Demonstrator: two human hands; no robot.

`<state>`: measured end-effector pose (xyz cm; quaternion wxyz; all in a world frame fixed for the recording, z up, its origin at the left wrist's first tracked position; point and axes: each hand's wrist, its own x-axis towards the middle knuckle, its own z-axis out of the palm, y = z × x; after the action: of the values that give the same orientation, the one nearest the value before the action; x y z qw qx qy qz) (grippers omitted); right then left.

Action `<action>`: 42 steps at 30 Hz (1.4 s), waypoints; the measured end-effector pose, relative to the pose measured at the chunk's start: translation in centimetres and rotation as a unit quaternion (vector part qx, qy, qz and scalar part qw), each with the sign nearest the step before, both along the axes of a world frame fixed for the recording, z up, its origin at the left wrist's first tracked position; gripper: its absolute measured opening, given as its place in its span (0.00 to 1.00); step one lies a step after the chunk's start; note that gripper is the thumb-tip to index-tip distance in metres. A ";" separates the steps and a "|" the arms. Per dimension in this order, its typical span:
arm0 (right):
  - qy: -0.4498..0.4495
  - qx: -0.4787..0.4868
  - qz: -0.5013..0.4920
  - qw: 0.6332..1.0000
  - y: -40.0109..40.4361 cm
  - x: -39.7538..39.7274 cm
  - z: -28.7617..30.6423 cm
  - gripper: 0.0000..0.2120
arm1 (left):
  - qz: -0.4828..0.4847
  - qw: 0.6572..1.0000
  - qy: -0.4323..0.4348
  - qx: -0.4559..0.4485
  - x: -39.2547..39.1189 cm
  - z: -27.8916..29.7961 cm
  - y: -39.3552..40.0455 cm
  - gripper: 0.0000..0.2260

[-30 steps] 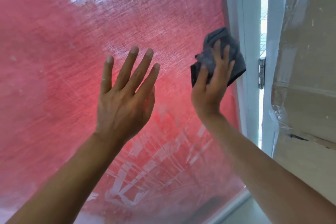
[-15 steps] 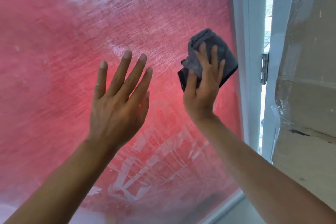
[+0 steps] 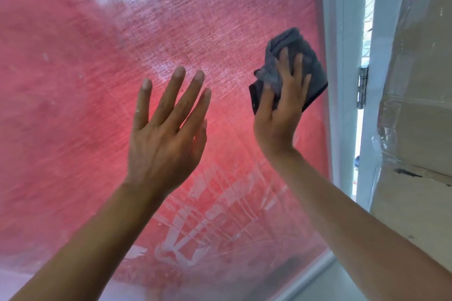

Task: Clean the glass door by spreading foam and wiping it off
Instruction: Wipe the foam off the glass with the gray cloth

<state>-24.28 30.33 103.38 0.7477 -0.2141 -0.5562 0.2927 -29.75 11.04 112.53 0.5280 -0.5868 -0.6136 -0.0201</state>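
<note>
A: What's closest to the camera?

B: Two bare forearms reaching up from the bottom edge. The left hand [image 3: 163, 139] is raised with its back to the camera, fingers straight and slightly spread, holding nothing. Whether its palm touches the pane I cannot tell.

A: And the other one?

B: The right hand [image 3: 281, 115] presses a crumpled dark grey cloth [image 3: 293, 61] flat against the pane. Its fingers lie spread over the cloth, the tips a little bent into the folds; the cloth sticks out above and to the right of the fingers.

A: Where's the glass door [image 3: 97, 80] itself?

B: Right behind both hands, filling most of the view. It looks red with a woven texture showing through, and a hazy film covers much of it. White foam streaks [image 3: 195, 227] cross the lower part, below and between the two wrists.

A: Anything holding something, a bucket or bottle?

B: None visible. To the right stands the white door frame [image 3: 342, 80], with a metal hinge [image 3: 362, 88] beside a bright gap. Farthest right is a cardboard sheet [image 3: 415, 129] wrapped in clear plastic.
</note>
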 end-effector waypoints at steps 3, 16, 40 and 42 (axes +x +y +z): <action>-0.033 0.031 0.040 0.998 -4.1 -0.3 -2.6 0.19 | -0.002 1.000 0.006 0.004 0.0 0.0 0.1 0.17; -0.036 0.043 0.031 0.998 -3.0 -0.2 -1.9 0.17 | -0.013 1.000 0.009 0.009 -0.1 -0.1 0.1 0.17; -0.090 0.320 0.042 0.942 -4.8 -1.0 2.6 0.15 | 0.046 0.994 -0.008 0.096 -1.7 -3.5 -7.0 0.21; -0.061 0.291 0.040 0.954 -5.4 -1.9 3.4 0.15 | 0.061 0.993 -0.010 0.104 -2.1 -3.6 -7.6 0.22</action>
<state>-26.20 24.95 106.82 0.7302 0.0176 -0.6698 0.1338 -31.86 3.40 108.92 0.5805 -0.4901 -0.6477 -0.0573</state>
